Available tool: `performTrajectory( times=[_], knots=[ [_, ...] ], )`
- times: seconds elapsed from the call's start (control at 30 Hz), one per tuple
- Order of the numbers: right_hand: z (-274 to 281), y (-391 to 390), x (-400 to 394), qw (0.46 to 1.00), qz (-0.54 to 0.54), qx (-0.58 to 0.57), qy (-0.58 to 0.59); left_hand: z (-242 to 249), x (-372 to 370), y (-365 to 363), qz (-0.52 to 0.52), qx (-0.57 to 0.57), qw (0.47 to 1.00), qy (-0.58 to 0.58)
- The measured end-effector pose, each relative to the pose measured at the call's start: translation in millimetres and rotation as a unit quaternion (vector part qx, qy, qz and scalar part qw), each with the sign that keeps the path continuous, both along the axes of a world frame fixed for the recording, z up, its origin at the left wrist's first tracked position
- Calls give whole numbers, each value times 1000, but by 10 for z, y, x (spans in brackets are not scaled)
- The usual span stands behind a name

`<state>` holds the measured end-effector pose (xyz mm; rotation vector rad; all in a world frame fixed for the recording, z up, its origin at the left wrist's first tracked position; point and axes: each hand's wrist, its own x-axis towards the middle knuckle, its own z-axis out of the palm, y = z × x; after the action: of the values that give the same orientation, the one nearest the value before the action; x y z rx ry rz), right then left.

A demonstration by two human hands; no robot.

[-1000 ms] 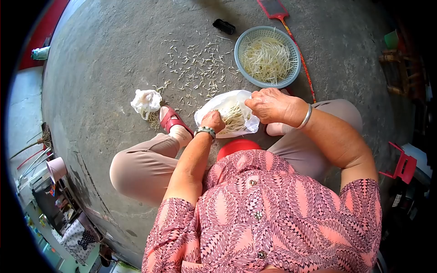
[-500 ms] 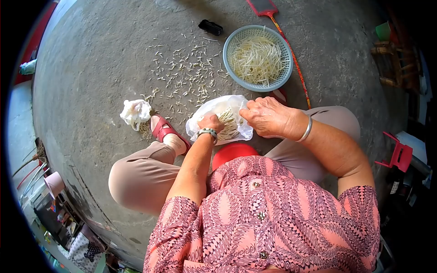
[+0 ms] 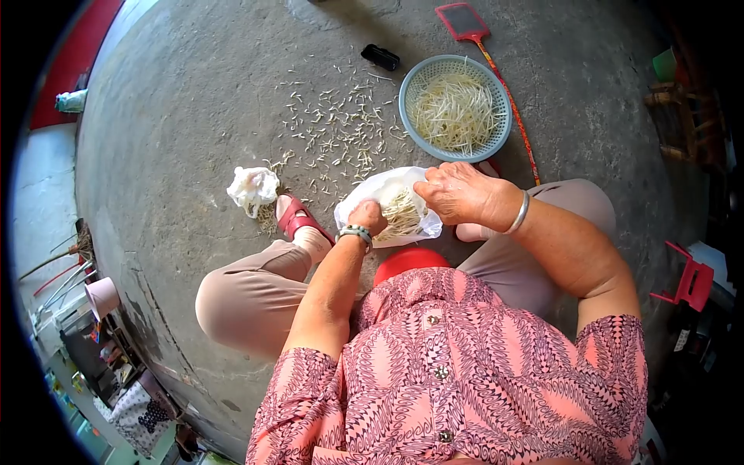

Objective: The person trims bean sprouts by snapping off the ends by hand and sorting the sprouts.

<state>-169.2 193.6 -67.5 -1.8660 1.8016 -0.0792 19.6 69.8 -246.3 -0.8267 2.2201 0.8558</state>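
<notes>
A white plastic bag (image 3: 366, 189) with pale bean sprouts (image 3: 402, 215) in it lies open between my legs. My left hand (image 3: 367, 218), with a beaded bracelet at the wrist, is at the bag's left side, right beside the sprouts. It looks closed, but its fingertips are hidden, so what it holds does not show. My right hand (image 3: 463, 195), a metal bangle on its wrist, is curled closed at the bag's upper right edge and grips the plastic. Just beyond the bag, a blue-grey colander (image 3: 406, 116) holds a heap of cleaner-looking white sprouts (image 3: 457, 112).
Small sprout scraps (image 3: 345, 132) are scattered over the concrete floor (image 3: 186, 155). A crumpled white bag (image 3: 253, 190) lies by my left sandal (image 3: 293, 218). Past the colander are a red fly swatter (image 3: 465, 22) and a black object (image 3: 380, 56). A red stool (image 3: 688, 280) stands at right.
The view has shifted, so the whole scene sits a little further right and lower. My left hand looks more tightly curled at the bag. My right hand stays at the bag's edge.
</notes>
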Motion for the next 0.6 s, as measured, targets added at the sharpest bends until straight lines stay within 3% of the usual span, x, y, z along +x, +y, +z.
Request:
performTrajectory(
  times=[0.27, 0.33, 0.47, 0.6],
  knots=[
    [-108, 44, -32, 1000, -14, -25, -1, -64, 249, 169, -4, 28, 999, 46],
    [-101, 18, -28, 1000, -8, 21, 17, -68, 256, 191, -106, -32, 989, 100],
    [69, 21, 14, 998, -18, 54, 18, -161, 390, 246, -103, -103, 954, 264],
    [46, 67, 7, 998, -13, 60, 25, -128, 374, 247, -108, -112, 954, 257]
  ],
)
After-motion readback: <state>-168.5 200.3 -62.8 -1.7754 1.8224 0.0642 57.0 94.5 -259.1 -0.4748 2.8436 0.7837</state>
